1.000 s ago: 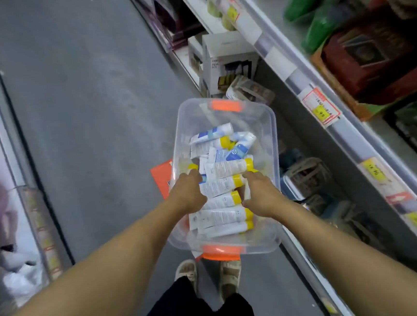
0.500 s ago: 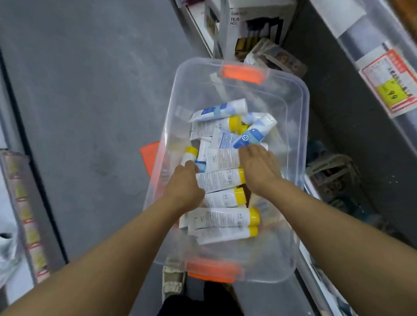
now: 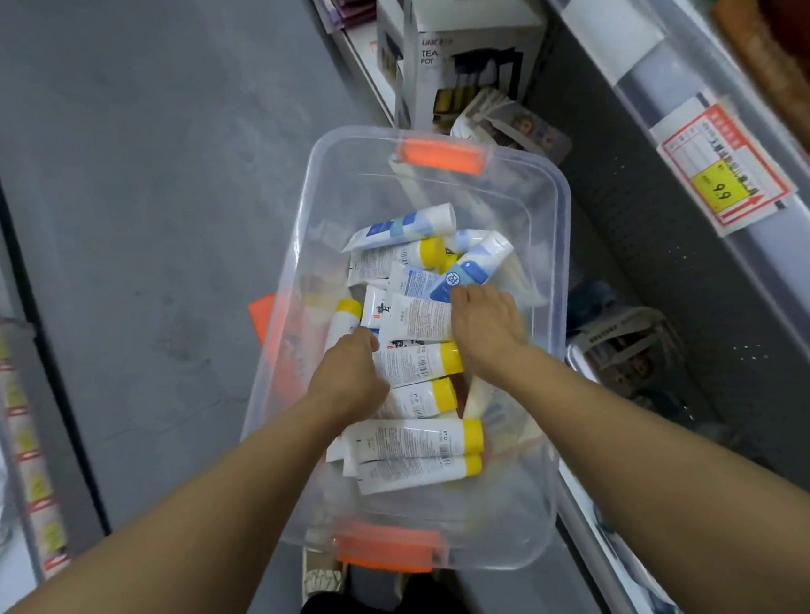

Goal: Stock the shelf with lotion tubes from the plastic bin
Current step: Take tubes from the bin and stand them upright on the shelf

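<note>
A clear plastic bin (image 3: 556, 264) with orange handles stands in the aisle below me, holding several white lotion tubes (image 3: 420, 442) with yellow caps and a few blue-and-white ones (image 3: 470, 266). Both my hands are inside it. My left hand (image 3: 350, 375) is curled knuckles-up among the tubes at the left, its fingertips hidden. My right hand (image 3: 488, 329) lies over the cap end of a white tube (image 3: 416, 320), fingers wrapped across it. The shelf (image 3: 698, 100) runs along the right.
A grey shelf rail carries a red and yellow price tag (image 3: 724, 171). A white tea pot box (image 3: 469, 51) and wrapped goods (image 3: 509, 126) sit on the low shelf beyond the bin. Grey floor (image 3: 147, 182) lies to the left, and another rack (image 3: 4, 391) at the far left.
My view has dropped closer to the bin. My right hand has slid forward over the pile onto a farther tube. My left hand has edged forward a little.
</note>
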The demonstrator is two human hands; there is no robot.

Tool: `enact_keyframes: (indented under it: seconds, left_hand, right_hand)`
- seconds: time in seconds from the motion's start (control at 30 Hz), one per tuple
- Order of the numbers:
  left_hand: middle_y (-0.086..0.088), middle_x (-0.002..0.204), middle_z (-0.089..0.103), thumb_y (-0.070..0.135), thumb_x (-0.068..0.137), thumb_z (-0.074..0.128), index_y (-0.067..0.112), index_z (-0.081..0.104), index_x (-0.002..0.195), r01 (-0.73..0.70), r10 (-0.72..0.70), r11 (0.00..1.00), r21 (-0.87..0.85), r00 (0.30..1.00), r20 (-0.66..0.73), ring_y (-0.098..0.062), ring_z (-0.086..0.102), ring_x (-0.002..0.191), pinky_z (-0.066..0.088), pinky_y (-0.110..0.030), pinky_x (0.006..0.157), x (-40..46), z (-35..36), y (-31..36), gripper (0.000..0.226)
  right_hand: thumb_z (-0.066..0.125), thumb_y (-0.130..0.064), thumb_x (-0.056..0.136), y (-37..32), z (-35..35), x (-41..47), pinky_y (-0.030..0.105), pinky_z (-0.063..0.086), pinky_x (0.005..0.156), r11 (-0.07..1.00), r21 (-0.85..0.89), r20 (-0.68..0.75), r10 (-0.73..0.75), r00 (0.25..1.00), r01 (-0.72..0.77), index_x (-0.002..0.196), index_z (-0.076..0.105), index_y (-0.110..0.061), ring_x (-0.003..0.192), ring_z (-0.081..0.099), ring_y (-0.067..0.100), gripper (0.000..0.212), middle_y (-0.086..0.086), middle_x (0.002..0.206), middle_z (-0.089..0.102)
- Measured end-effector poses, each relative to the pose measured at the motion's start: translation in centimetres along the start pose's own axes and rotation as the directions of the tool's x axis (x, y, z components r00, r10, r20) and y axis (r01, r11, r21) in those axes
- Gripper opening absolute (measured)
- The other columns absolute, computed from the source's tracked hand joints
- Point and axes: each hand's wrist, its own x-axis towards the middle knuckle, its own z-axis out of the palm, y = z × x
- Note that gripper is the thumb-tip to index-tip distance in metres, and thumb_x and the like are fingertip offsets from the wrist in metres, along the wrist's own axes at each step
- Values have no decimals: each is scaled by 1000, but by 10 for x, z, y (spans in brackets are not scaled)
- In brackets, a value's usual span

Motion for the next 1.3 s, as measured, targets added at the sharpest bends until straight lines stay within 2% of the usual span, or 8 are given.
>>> enact_keyframes:
  seconds: [0.2,0.37,0.5,0.6,0.77,1.03,1.17,1.3]
  left_hand:
    - [-9,128,54,11,84,58,13,46,126,-75,74,996,47,997,25,-27,51,117,42,-32,92,12,10,17,44]
    - [-6,125,54,19,82,59,20,48,123,-175,172,980,97,984,43,-25,51,114,43,-40,97,29,28,29,43]
    - [-9,126,44,33,84,60,23,45,128,-228,222,930,288,974,53,-28,40,121,41,-42,97,34,34,31,48]
    - [-11,124,43,35,85,58,23,46,128,-239,247,885,399,968,34,-30,38,120,41,-40,95,32,30,29,46]
    - [-8,109,57,35,81,62,17,48,108,-222,265,915,336,960,-89,-28,50,103,42,-36,76,13,8,29,35]
    - [-7,102,65,34,69,70,24,56,106,-106,153,982,157,933,-324,-31,59,96,40,-30,69,-36,-71,43,41]
    - [-8,93,62,23,64,75,20,46,87,-44,45,999,11,940,-338,-31,58,87,39,-29,63,-61,-102,56,38]
    - [-9,90,58,16,66,74,14,44,92,-38,-36,983,-182,922,-386,-29,54,83,37,-29,63,-87,-129,72,40]
  right_hand:
    - [48,-6,88,7,-45,-13,41,40,85,945,324,-13,38,999,-32,131,31,-7,107,50,41,47,20,129,38]
    - [32,-15,96,20,-55,-12,20,44,69,443,879,105,179,978,-176,130,41,-12,89,55,22,35,13,119,52]
    - [34,-15,94,24,-47,-7,30,55,59,143,972,135,321,937,-189,112,57,-10,73,63,22,30,15,103,60]
    - [38,-29,96,25,-50,-9,30,43,49,-85,981,190,316,930,-172,97,57,-12,50,54,21,26,18,80,61]
    - [61,-41,86,25,-59,-17,33,48,64,-107,979,193,248,949,-172,109,52,-10,62,56,16,39,13,86,65]
    - [41,-37,96,21,-101,-43,37,44,74,-175,971,201,210,957,-165,88,62,-19,77,53,24,28,2,76,66]
    - [42,-32,98,21,-129,-61,31,48,64,-195,973,164,225,961,-121,121,53,-8,70,58,20,34,12,92,65]
    - [40,-24,100,23,-163,-86,20,47,45,-247,967,103,190,976,-54,120,45,-3,62,57,18,29,11,83,61]
